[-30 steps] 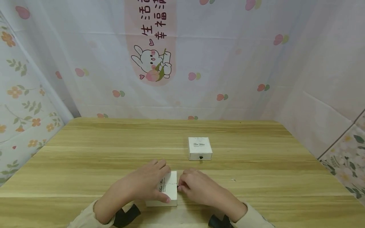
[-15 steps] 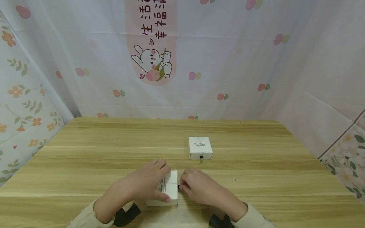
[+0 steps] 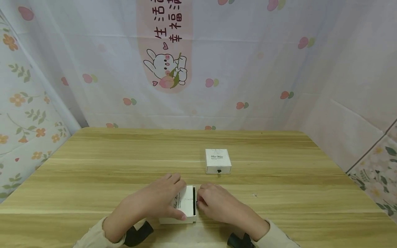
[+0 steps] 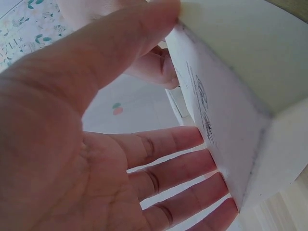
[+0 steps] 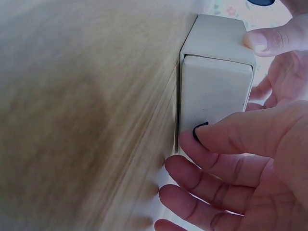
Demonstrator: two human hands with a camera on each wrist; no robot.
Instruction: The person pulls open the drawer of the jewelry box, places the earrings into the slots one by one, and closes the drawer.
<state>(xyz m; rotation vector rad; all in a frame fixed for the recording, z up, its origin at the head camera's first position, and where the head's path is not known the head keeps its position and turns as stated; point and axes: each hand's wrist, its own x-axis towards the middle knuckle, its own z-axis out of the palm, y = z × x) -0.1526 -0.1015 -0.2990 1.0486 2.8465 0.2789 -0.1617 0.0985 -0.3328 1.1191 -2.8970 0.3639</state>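
Printed box: the white, square-topped card box with black script lettering (image 3: 185, 203) lies flat on the desk (image 3: 124, 155) between the two hands, its lettering turned sideways and partly covered.
Drawer: and here it comes! The plain white card drawer (image 5: 214, 86) now juts slightly from the printed box's right end, a dark strip (image 3: 194, 199) showing between them; half a second ago that end looked nearly flush.
Black tab: the small black ribbon loop (image 5: 194, 132) sits at the drawer's front, outward from the printed box, caught in a pinch.
Right hand: just off the printed box's right end, this hand (image 3: 217, 205) grips the ribbon loop between thumb and forefinger, other fingers loosely bent, and it has edged outward with the drawer.
Left hand: across the printed box, this hand (image 3: 161, 199) holds firm, thumb on the near side, straight fingers at the far edge, and it hasn't budged.
What it means: the pull looks to be working, box steady, drawer sliding; it's only slightly out, too little to tell what's inside.
Second box: a matching white square card box with a black tab (image 3: 218, 159) stands beyond the printed box, a little right, untouched.
Backdrop: white fruit-patterned curtain (image 3: 248, 62) hangs behind everything.
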